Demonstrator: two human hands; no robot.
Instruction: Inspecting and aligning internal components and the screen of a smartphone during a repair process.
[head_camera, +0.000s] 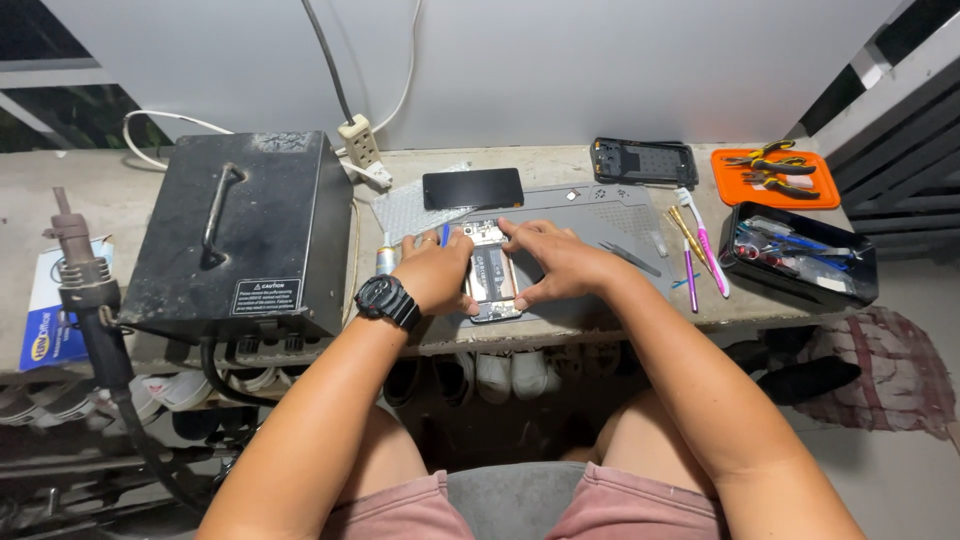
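Head view: left hand (437, 268) and right hand (556, 262) both grip opened phone (492, 275) on grey mat (600, 215).

Black screen panel (472, 188); perhaps blue package (48, 322)

black metal box (240, 230), orange tray (775, 180), grey mat (610, 215), pink toothbrush (705, 245).

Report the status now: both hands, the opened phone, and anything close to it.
Left hand and right hand grip the opened black smartphone on the grey work mat. Small metal tube beside left hand. Nothing blocks.
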